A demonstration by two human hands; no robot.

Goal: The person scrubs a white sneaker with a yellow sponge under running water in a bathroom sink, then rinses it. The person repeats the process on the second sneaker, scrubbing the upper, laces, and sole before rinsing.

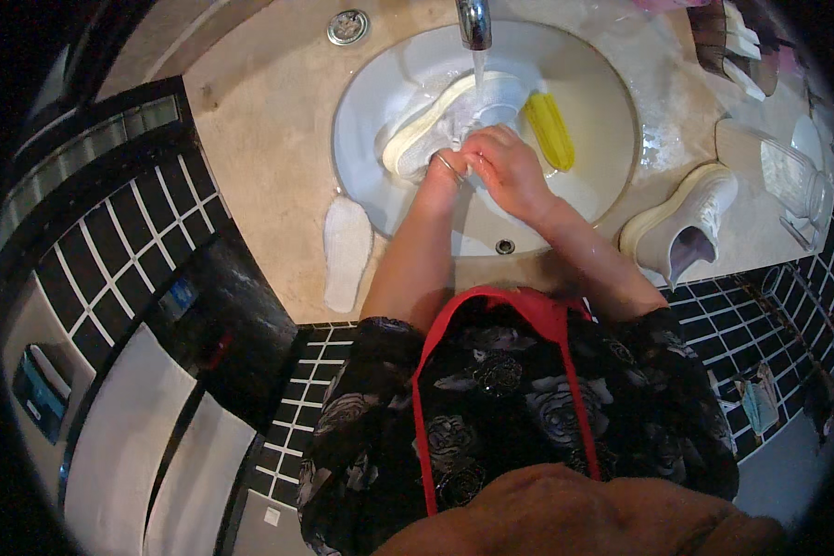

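A wet white sneaker [406, 146] lies on its side in the oval sink [357, 120], under water running from the chrome faucet [473, 26]. My left hand [447, 165] is closed on the near part of the sneaker, and a ring-like band shows on it. Close against it, my right hand [508, 171] has its fingers curled at the sneaker's upper; the fingertips and what exactly they pinch are partly hidden. To the right of the hands, a yellow scrub brush [549, 132] rests against the basin wall.
A second white sneaker [684, 221] stands on the counter at the right. A white insole [347, 252] lies left of the basin. Glass containers [788, 176] stand at the far right, and a round metal cap [348, 28] is set in the counter at the back left.
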